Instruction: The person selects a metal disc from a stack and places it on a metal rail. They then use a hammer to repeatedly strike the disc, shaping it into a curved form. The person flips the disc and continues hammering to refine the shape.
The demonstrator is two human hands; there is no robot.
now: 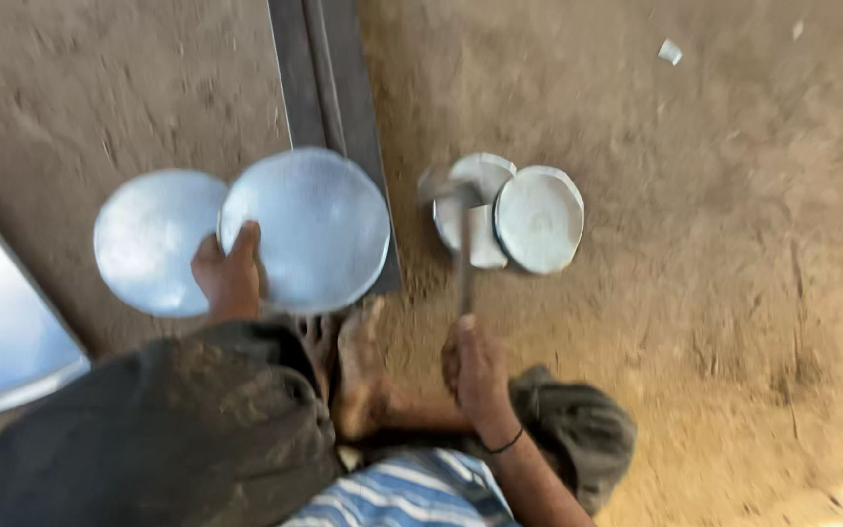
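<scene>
Fingers of the left hand (229, 273) are pinching the rim of a round metal disc (306, 229) at frame centre-left, overlapping a second disc (153, 239). Thin, stiff and light, it seems best gripped by the edge. The right hand (475, 366) is clenching a hammer (462, 249) over stacked trimmed discs (537, 220) on the dirt floor (714, 244).

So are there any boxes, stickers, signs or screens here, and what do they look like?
None: no package, label, sign or screen shows.
Left hand: holds a round silver metal disc, overlapping a second disc on its left.
Right hand: grips a hammer over a pile of smaller grey discs on the dirt floor.
Small pale scraps lie top right, too small to tell.
</scene>
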